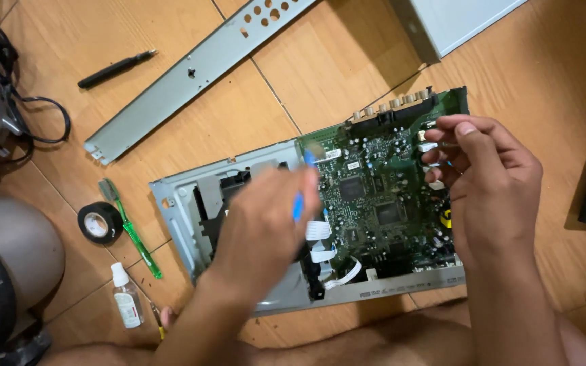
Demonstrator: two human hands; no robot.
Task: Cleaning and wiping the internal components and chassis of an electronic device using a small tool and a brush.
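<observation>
Right hand (pixel 490 179) curled at the right edge of the green circuit board (pixel 381 203), fingertips pinched together on something small and pale at that edge; can't tell what exactly, maybe a connector or ribbon end. Left hand (pixel 266 224) blurred, closed round a blue tool (pixel 300 200), hovering over the left part of the board, where the white ribbon cables (pixel 323 244) come out.

The board sits in the right half of an opened grey metal chassis (pixel 178 196) lying flat on the wood floor (pixel 306 74); black drive unit (pixel 222 200) left of the board, row of jacks (pixel 391 108) on its far edge.

Handling, as a judgement: board looks light, stiff, fragile, components easily knocked. Best gripped by bare edges, not chips. Ribbons soft, likely tear if yanked.

Left of the board, further out: black tape roll (pixel 100 222), green toothbrush (pixel 130 227), small white bottle (pixel 125 295). Beyond the board: loose metal panel (pixel 191 74), black pen (pixel 116 68).
</observation>
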